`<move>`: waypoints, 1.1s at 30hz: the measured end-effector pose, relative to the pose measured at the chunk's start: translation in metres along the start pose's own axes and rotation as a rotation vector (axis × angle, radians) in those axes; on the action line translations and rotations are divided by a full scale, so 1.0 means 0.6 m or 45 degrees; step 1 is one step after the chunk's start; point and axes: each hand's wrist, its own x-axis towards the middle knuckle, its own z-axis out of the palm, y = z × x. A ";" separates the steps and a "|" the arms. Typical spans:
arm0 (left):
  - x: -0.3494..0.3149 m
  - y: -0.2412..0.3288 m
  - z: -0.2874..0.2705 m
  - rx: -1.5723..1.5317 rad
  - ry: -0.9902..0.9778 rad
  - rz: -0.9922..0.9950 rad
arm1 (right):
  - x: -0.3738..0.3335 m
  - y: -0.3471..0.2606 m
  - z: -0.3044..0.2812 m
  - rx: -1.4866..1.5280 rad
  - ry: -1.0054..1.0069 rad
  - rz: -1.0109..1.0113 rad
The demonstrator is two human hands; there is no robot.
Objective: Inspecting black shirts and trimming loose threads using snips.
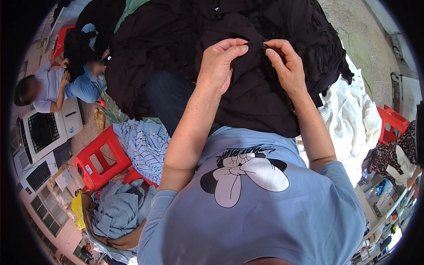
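A dark brown-black garment (254,97) lies across my lap and rises between my hands. My left hand (220,62) is closed, thumb and forefinger pinching the dark cloth near its upper part. A short gap to the right, my right hand (289,66) holds its thumb and forefinger close together at the same cloth. Something tiny and dark shows at those right fingertips, too small to name. Beyond both hands spreads a large heap of similar dark garments (154,48), which partly merges with the piece I handle.
White knitted clothes (349,115) are piled at my right, beside a red stool (391,123). To my left are blue striped cloth (143,143), another red stool (104,159) and a bag of blue garments (119,207). A seated person (51,88) works at the far left; another (397,154) is at the right.
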 end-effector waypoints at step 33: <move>0.029 0.069 -0.093 0.536 0.146 0.294 | 0.067 0.058 -0.022 0.372 0.440 0.466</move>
